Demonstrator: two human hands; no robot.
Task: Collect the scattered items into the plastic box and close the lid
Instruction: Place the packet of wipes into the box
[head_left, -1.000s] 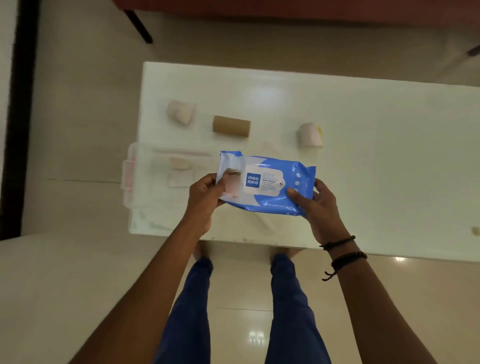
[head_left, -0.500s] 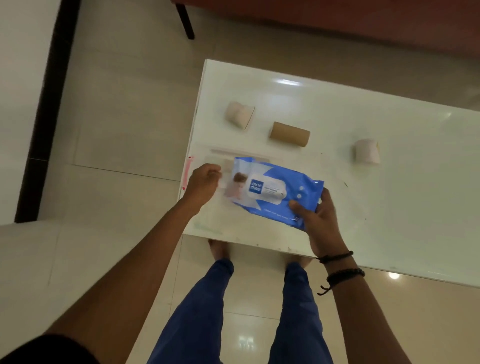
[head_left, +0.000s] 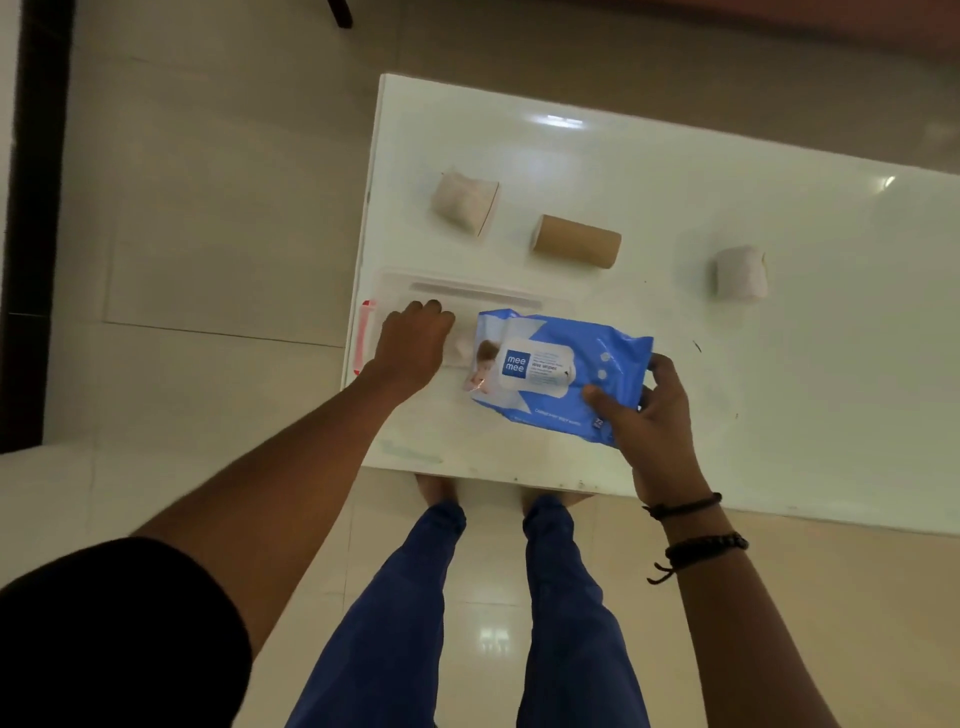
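A blue pack of wet wipes (head_left: 561, 374) is held by its right end in my right hand (head_left: 649, 421), just above the table's near left part. Under and left of it lies the clear plastic box (head_left: 467, 296) with a pink latch (head_left: 363, 338) on its left side. My left hand (head_left: 415, 343) reaches into or onto the box's left part, fingers curled down; what they touch is hidden. Further back on the table lie a white paper roll (head_left: 465, 205), a brown cardboard tube (head_left: 575, 241) and another white roll (head_left: 740, 273).
The white table (head_left: 779, 389) ends at its left edge just beside the box and at its near edge above my feet. Tiled floor lies to the left. A dark furniture leg (head_left: 340, 13) stands beyond the table's far side.
My left hand has let go of the wipes pack and moved left onto the box. The right hand alone now holds the pack. The camera view has shifted left.
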